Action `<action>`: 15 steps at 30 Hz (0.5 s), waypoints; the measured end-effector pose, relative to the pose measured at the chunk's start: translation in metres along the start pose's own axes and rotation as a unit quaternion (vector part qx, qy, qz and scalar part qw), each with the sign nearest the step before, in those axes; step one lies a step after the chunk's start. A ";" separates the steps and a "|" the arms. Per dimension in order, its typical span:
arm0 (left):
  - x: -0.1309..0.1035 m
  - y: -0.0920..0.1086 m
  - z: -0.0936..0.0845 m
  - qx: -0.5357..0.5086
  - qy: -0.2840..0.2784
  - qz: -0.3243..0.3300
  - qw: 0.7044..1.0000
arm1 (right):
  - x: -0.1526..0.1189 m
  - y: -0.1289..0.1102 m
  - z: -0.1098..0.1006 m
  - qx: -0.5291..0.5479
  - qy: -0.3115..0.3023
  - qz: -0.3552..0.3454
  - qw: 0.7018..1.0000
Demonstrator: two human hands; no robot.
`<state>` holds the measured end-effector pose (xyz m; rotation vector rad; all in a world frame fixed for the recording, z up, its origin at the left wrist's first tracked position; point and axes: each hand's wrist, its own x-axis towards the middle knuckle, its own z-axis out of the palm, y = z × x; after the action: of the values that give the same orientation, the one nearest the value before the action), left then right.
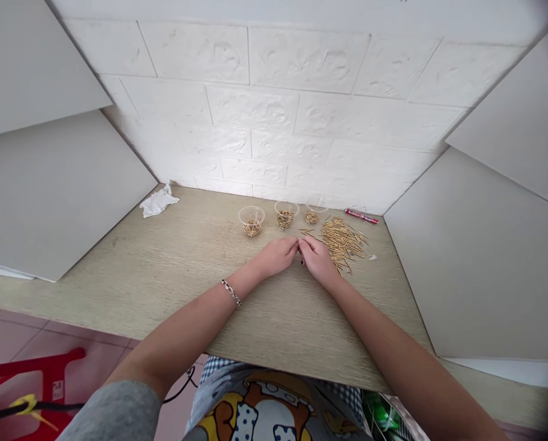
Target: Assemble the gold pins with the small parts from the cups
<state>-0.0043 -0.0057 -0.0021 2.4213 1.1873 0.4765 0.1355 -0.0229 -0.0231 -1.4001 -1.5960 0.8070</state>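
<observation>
My left hand [278, 255] and my right hand [316, 257] meet fingertip to fingertip above the table, both closed in a pinch. Whatever sits between the fingers is too small and too covered to make out. Just right of my right hand lies a loose pile of thin gold-coloured metal pins [342, 240]. Beyond the hands stand three clear plastic cups: a left cup [251, 220], a middle cup [286, 214] and a right cup [316, 204]. Each holds small gold-coloured pieces, fewest in the right one.
A red tube-like packet [361, 215] lies behind the pile, and a crumpled white tissue [160, 201] at the table's back left. White brick-pattern wall [274, 104] closes the back. Grey panels stand at the left [62, 190] and right [489, 257]. A red stool [39, 380] is on the floor.
</observation>
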 end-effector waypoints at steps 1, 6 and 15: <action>0.000 0.000 0.000 0.001 0.000 0.000 1.000 | 0.000 0.000 0.000 0.002 0.000 -0.001 1.000; -0.001 0.001 -0.003 0.011 -0.011 0.001 1.000 | 0.000 0.001 0.000 0.003 -0.001 0.001 1.000; -0.001 0.001 -0.008 0.104 -0.030 0.017 0.994 | 0.000 0.000 0.001 0.015 0.001 0.001 1.000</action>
<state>-0.0078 -0.0050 0.0052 2.6164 1.2252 0.3002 0.1347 -0.0230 -0.0232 -1.3822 -1.5754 0.8282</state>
